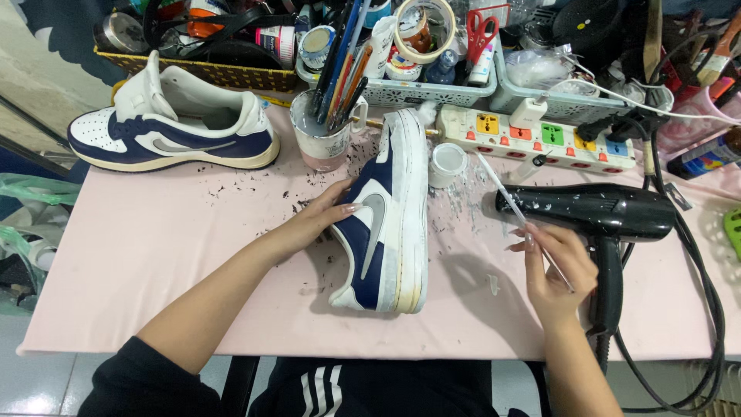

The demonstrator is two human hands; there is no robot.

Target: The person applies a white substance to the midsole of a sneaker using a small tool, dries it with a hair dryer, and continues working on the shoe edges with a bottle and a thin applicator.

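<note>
Tipping is the likeliest trouble: the navy-and-white sneaker point(384, 224) stands on its side on the pink surface point(154, 255), sole edge turned toward three o'clock, and only the left hand point(324, 216) steadies it, fingers spread against the upper from nine o'clock; a slack grip could, I judge, let it roll onto the dark flecks scattered around it. The right hand point(552, 270) pinches a thin white brush point(517, 205) between thumb and fingers, its tip pointing toward eleven o'clock near a small white pot point(448, 164); a careless sweep might knock that pot or smear the sole's clean side. This hand lies near the shoe at three o'clock but apart from it. Just beyond it at two o'clock rests a black hair dryer point(602, 220), whose cord loops off the edge and could snag a wrist. A second sneaker point(174, 127) sits well apart at ten o'clock, beside a cup of brushes point(324, 135), with a power strip point(540, 135) at one o'clock.
</note>
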